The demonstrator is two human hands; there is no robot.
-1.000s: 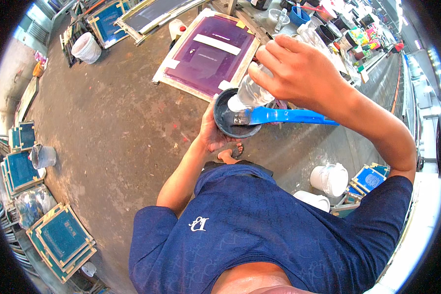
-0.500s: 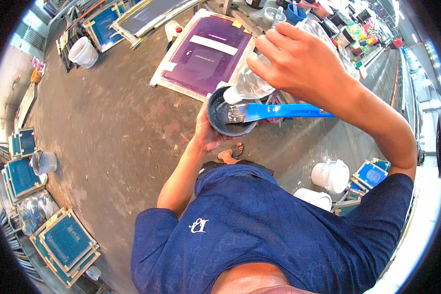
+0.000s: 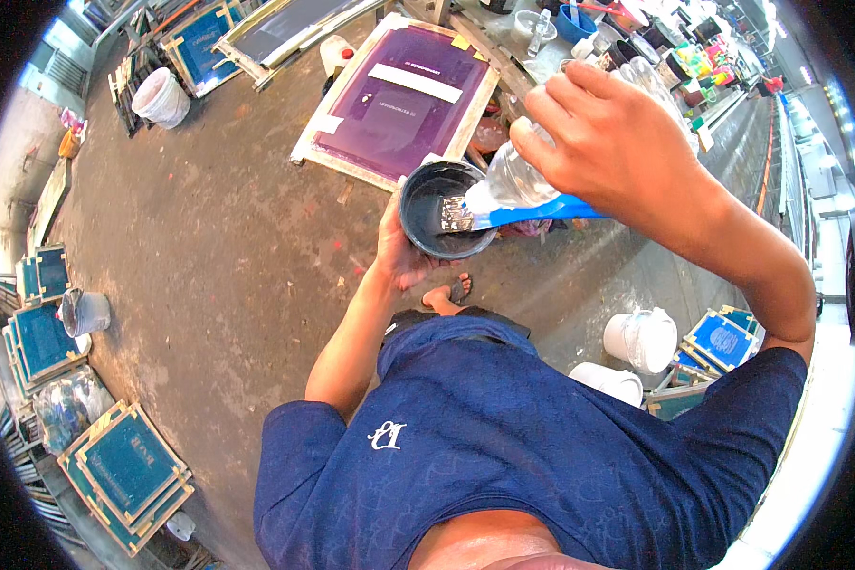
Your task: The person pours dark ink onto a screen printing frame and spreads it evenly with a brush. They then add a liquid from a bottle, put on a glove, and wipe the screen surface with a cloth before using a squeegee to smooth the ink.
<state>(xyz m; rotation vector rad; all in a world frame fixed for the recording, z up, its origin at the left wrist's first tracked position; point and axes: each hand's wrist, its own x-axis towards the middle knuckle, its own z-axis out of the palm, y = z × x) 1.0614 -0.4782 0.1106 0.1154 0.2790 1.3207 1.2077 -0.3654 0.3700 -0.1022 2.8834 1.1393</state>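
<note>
My left hand [image 3: 396,249] is wrapped round the side of a small dark bowl [image 3: 420,204] and holds it up in front of me. A flat paintbrush [image 3: 503,218] with a blue handle leans in it, pale-smeared bristles inside and handle sticking out to the right. Above the brush, my right hand [image 3: 594,128] grips a clear plastic bottle [image 3: 518,180], tilted so that its white top is at the bowl's right rim. I cannot make out any liquid coming from the bottle. Part of the bottle is hidden behind my right hand.
Beyond the bowl lies a purple printing screen [image 3: 389,114] in a pale frame. White buckets [image 3: 641,340] stand at the right, another bucket [image 3: 161,99] at the far left. Stacked teal screens [image 3: 131,465] line the left side. A cluttered row of containers [image 3: 674,71] runs along the far right.
My right hand has moved slightly right and down with the bottle. The bottle's white top has shifted from over the bowl to its right rim, covering part of the brush.
</note>
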